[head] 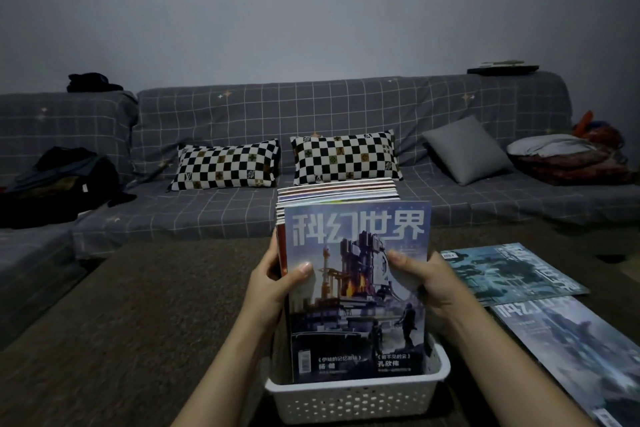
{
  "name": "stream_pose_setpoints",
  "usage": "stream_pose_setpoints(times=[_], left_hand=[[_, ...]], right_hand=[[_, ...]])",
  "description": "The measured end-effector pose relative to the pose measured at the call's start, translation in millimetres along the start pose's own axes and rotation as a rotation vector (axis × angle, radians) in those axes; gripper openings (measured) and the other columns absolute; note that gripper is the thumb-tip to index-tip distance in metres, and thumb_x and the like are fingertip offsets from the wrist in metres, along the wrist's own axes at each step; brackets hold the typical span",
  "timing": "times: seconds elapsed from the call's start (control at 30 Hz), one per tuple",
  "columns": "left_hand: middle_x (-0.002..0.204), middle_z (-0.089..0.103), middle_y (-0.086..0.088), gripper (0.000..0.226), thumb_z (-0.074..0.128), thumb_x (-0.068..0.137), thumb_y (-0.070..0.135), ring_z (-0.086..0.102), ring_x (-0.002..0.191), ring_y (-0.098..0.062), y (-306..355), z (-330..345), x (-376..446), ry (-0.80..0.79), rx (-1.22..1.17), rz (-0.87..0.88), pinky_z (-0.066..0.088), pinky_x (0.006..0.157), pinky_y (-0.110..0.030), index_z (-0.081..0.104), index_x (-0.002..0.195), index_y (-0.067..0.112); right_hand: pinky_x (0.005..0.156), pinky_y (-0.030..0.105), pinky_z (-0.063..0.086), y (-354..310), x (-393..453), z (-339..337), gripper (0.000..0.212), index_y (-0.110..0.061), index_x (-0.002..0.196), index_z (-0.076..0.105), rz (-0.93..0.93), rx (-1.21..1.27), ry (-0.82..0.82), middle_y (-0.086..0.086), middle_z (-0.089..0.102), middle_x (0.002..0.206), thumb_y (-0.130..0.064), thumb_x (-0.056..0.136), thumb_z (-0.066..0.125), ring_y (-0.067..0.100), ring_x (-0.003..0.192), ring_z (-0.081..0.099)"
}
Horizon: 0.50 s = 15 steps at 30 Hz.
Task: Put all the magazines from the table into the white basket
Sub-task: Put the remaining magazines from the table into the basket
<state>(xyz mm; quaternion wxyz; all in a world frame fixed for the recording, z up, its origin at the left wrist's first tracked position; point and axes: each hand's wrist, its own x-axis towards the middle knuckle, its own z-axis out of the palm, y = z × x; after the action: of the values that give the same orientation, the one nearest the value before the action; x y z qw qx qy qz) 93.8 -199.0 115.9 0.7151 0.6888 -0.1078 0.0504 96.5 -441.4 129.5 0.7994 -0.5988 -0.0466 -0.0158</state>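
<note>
while both hands, left hand (273, 282) and right hand (424, 279), gripped the upright magazine stack (356, 288) in the white basket (353, 399) at lower centre, two magazines (512, 274) lay at right.

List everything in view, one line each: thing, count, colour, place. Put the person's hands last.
white basket: one, white, perforated, on the table's near edge.
magazine stack: one stack, exact count unclear, blue-toned front cover, upright in the basket.
loose magazines: two, teal-grey, flat on the table, right of the basket.
table: one, brown cloth cover.
sofa: one, grey grid cover, behind the table.
checkered pillows: two, black and white, on the sofa.
grey cushion: one, right of the pillows.
dark clothes: pile, sofa's left.
left hand: grips the stack's left edge.
right hand: grips the stack's right edge.
</note>
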Motion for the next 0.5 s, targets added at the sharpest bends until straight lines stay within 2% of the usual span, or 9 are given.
stream_pose_setpoints(times=[0.1,0.17,0.2,0.27,0.33,0.43,0.5], left_hand=[[0.122,0.061,-0.003,0.096,0.077,0.051,0.042,0.069,0.097,-0.014,-4,-1,-1,-0.024,-0.003,-0.001,0.057,0.07,-0.025,0.042,0.139,0.024],[0.122,0.062,-0.002,0.093,0.077,0.052,0.041,0.069,0.099,-0.017,-8,-2,-2,-0.036,-0.019,-0.019,0.058,0.073,-0.029,0.042,0.137,0.029],[0.122,0.062,-0.002,0.093,0.076,0.052,0.042,0.068,0.1,-0.018,-11,-3,-3,-0.046,-0.021,-0.035,0.057,0.075,-0.031,0.041,0.137,0.03],[0.124,0.06,-0.004,0.095,0.074,0.052,0.045,0.067,0.104,-0.021,-16,-3,-5,-0.07,-0.018,-0.073,0.056,0.08,-0.035,0.037,0.139,0.031],[0.128,0.057,-0.004,0.099,0.072,0.051,0.047,0.063,0.107,-0.021,-19,-3,-8,-0.087,0.008,-0.101,0.054,0.083,-0.036,0.033,0.14,0.031],[0.131,0.055,-0.004,0.11,0.078,0.047,0.058,0.061,0.112,-0.019,-18,-2,-7,-0.09,0.04,-0.104,0.051,0.091,-0.039,0.028,0.142,0.032],[0.136,0.053,-0.003,0.125,0.083,0.041,0.064,0.059,0.116,-0.022,-14,-5,-4,-0.094,0.016,-0.089,0.049,0.098,-0.044,0.021,0.146,0.037]], right_hand=[[0.057,0.027,0.053,7,0,-5,0.026,-0.006,0.087,0.063,0.025,0.052,-0.022,0.001,0.073,0.064,-0.01,0.063,0.07,0.017,0.062,0.068],[0.056,0.024,0.054,12,-1,-7,0.035,-0.007,0.088,0.064,0.04,0.063,-0.049,0.001,0.074,0.068,-0.015,0.058,0.082,0.014,0.062,0.069],[0.061,0.026,0.055,14,-2,-6,0.045,-0.009,0.089,0.066,0.054,0.034,-0.061,0.002,0.075,0.074,-0.019,0.051,0.088,0.016,0.067,0.07],[0.075,0.033,0.053,22,-5,-6,0.052,-0.013,0.091,0.069,0.083,-0.046,-0.099,0.006,0.076,0.086,-0.024,0.043,0.086,0.022,0.081,0.071],[0.078,0.034,0.051,26,-7,-5,0.056,-0.014,0.092,0.07,0.108,-0.105,-0.113,0.005,0.076,0.089,-0.031,0.04,0.083,0.023,0.085,0.071],[0.079,0.033,0.051,24,-6,-8,0.058,-0.016,0.096,0.067,0.105,-0.135,-0.112,0.003,0.076,0.09,-0.028,0.042,0.084,0.021,0.088,0.07],[0.087,0.043,0.051,21,-4,-10,0.078,-0.013,0.108,0.062,0.101,-0.103,-0.085,0.006,0.074,0.097,-0.03,0.038,0.09,0.028,0.096,0.067]])
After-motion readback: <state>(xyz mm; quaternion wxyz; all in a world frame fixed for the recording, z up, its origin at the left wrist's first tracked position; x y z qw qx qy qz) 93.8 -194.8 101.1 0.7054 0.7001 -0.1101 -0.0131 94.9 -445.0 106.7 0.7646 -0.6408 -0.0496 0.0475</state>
